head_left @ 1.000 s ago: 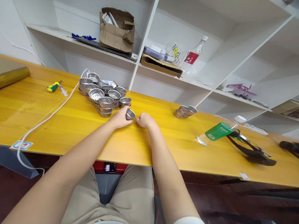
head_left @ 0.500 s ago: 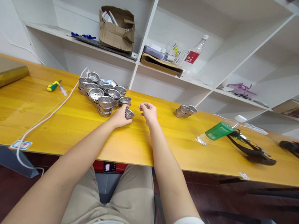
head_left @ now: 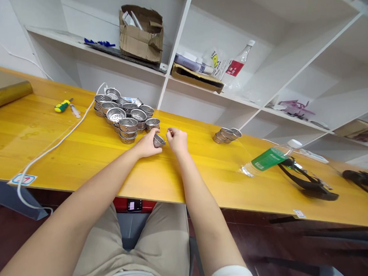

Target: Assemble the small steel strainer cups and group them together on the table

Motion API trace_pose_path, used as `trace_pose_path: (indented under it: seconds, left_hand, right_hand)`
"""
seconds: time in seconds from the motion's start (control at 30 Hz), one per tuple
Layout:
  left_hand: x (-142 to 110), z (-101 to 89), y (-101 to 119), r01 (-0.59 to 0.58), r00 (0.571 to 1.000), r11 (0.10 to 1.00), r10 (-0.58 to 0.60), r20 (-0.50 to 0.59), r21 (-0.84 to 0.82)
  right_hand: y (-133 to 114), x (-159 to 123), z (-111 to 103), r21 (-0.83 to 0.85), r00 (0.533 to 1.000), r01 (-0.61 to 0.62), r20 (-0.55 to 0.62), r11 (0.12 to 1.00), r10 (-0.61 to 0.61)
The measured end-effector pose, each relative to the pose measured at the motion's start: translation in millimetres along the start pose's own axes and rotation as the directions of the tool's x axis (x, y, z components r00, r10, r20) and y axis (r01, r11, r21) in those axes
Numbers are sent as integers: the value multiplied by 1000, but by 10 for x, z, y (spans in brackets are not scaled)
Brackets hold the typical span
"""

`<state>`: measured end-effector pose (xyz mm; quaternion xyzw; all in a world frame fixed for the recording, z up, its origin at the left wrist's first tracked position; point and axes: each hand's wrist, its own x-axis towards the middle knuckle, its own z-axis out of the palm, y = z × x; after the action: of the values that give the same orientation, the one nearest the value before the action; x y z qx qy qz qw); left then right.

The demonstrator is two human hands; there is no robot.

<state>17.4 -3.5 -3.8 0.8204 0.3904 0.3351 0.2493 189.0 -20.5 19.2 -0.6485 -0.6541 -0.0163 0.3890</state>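
The left fingers curl round a metal cup (head_left: 158, 141), its mouth tilted up toward the right fingers (head_left: 168, 133), its axis slanting. The right fingers, pinched, have moved back in beside its rim; their catch is unclear.

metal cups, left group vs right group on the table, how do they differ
The left group has many cups; the right group has only a few. The left group is close to the left hand; the right group is nearer the green-labelled bottle. Both are metal cups with holes.
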Motion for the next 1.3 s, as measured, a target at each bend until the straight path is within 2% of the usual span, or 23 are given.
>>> trace_pose_path:
  seconds: [0.2, 0.6, 0.77, 0.93, 1.0, 1.03, 1.13, 1.2, 1.3]
  left_hand:
    - [5, 8, -7, 1, 1000, 1000, -1, -4, -15]
    - [-2, 0, -8, -8, 1000, 1000, 8, 1, -8]
    - [0, -3, -10, -47, 999, 999, 47, -1, -11]
    - [8, -1, -23, -40, 999, 999, 40, 11, 0]
    - [5, -4, -17, -41, 999, 999, 41, 12, 0]
    - [2, -5, -12, -43, 999, 999, 43, 14, -2]
    - [-8, -9, 7, -73, 997, 997, 74, 25, -21]
    - [-12, -7, 13, -118, 992, 992, 119, 40, -42]
    - [-6, 4, 6, -176, 983, 982, 179, 44, -65]
  right_hand:
    - [8, -1, -2, -21, 994, 88, 68, 996, -86]
    - [12, -12, -5, 38, 982, 152, 108, 988, -155]
    - [36, -5, -1, 117, 983, 99, 143, 988, -115]
    - [27, 14, 13, 269, 980, -56, 197, 961, 2]
    - [-6, 19, 11, 386, 961, -201, 256, 900, 105]
    - [-28, 19, 8, 454, 940, -292, 297, 842, 166]
    - [-99, 13, -9, 610, 852, -517, 433, 601, 294]
    - [-131, 8, -20, 651, 810, -586, 495, 482, 316]
    - [-149, 6, -35, 653, 755, -656, 569, 379, 327]
